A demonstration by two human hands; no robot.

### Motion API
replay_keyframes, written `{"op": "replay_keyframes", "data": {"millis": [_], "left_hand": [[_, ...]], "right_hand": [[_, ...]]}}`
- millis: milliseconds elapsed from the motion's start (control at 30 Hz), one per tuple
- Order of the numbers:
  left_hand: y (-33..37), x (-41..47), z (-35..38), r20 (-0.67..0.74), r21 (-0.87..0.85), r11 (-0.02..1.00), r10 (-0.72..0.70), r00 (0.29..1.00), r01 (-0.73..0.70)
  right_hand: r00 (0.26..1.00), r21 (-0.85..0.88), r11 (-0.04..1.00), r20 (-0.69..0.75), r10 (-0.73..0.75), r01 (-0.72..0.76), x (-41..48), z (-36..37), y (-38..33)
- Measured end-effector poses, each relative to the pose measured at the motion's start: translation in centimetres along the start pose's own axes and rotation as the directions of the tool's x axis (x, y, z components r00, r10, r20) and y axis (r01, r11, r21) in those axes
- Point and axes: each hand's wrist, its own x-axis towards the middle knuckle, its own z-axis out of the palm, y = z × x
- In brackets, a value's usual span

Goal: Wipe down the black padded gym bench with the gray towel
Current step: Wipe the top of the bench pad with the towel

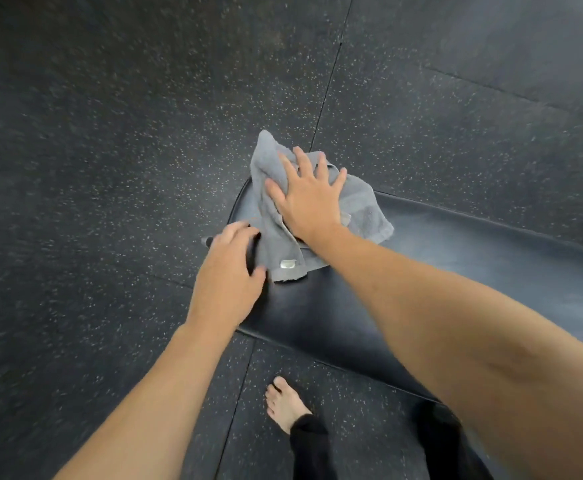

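Two hands in my view, both bare, over the near end of the worktop [456, 271], a black padded gym bench that runs off toward the right edge. Right hand [309, 199]: laid flat with fingers spread, palm down on the gray towel [362, 209], pressing it to the pad rather than gripping it. Left hand [229, 271]: resting on the bench's left rim just beside the towel, fingers curled over the edge; its thumb touches the towel's lower corner (whether it pinches any cloth I cannot tell). Towel: crumpled, lying at the rounded end of the bench, one peak sticking out past the end over the floor; a small pale label [288, 264] shows near its lower hem. Floor [110, 150]: dark speckled rubber tiles with visible seams. One bare foot [284, 403] below a black trouser leg stands beside the bench.
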Motion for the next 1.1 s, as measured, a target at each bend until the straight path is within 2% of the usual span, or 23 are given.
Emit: {"op": "replay_keyframes", "data": {"millis": [67, 233, 300, 400, 533, 600, 700, 767, 833, 967, 1033, 1100], "left_hand": [[-1.5, -1.0, -1.2, -0.135, -0.091, 0.994, -0.068, 0.988, 0.056], [-3.9, -2.8, -2.4, -0.233, -0.177, 0.975, -0.175, 0.957, 0.135], [-4.3, -3.3, -2.9, -0.236, -0.193, 0.97, -0.189, 0.953, 0.145], [-4.6, -3.8, -3.4, -0.198, -0.184, 0.974, -0.17, 0.965, 0.134], [-4.1, -3.4, -3.4, -0.133, -0.149, 0.98, -0.156, 0.979, 0.136], [-3.0, -2.7, -2.9, -0.084, -0.159, 0.981, -0.129, 0.988, 0.115], [-1.4, -1.7, -1.4, 0.07, -0.129, 0.987, -0.092, 0.993, 0.1], [-1.1, -1.5, -0.5, 0.091, -0.105, 0.988, -0.104, 0.99, 0.113], [-1.0, -1.5, -0.1, 0.074, -0.063, 0.992, -0.107, 0.992, 0.111], [-0.2, -1.3, -0.1, 0.036, 0.044, 0.991, -0.127, 0.991, 0.125], [0.4, -1.4, -0.1, 0.037, 0.1, 0.985, -0.142, 0.989, 0.138], [1.1, -1.5, 0.3, 0.07, 0.161, 0.975, -0.163, 0.984, 0.151]], "right_hand": [[0.999, -0.016, 0.999, 0.007, -0.039, 0.039, 0.1, 0.2, -1.4], [0.966, -0.095, 0.961, 0.008, -0.26, 0.259, -6.7, 3.6, -5.7], [0.952, -0.083, 0.949, -0.001, -0.306, 0.305, -12.0, 5.8, -6.5], [0.949, -0.143, 0.939, 0.016, -0.314, 0.313, -18.2, 7.7, -4.0], [0.951, -0.169, 0.936, 0.03, -0.307, 0.308, -21.4, 7.4, 1.1], [0.965, -0.14, 0.955, 0.029, -0.26, 0.262, -21.5, 6.8, 2.7], [0.996, -0.047, 0.995, -0.037, -0.087, 0.085, -19.5, 5.6, 3.6], [0.994, 0.028, 0.999, -0.101, 0.036, -0.034, -16.0, 4.9, 2.7], [0.986, 0.078, 0.993, -0.139, 0.097, -0.087, -11.4, 4.3, 1.2], [0.992, 0.053, 0.998, -0.123, 0.022, -0.016, -5.4, 2.7, -0.3], [0.993, 0.014, 0.998, -0.104, -0.054, 0.055, -5.6, 2.4, 1.1], [0.989, 0.005, 0.999, -0.139, -0.049, 0.05, -6.7, 2.0, 4.2]]}}
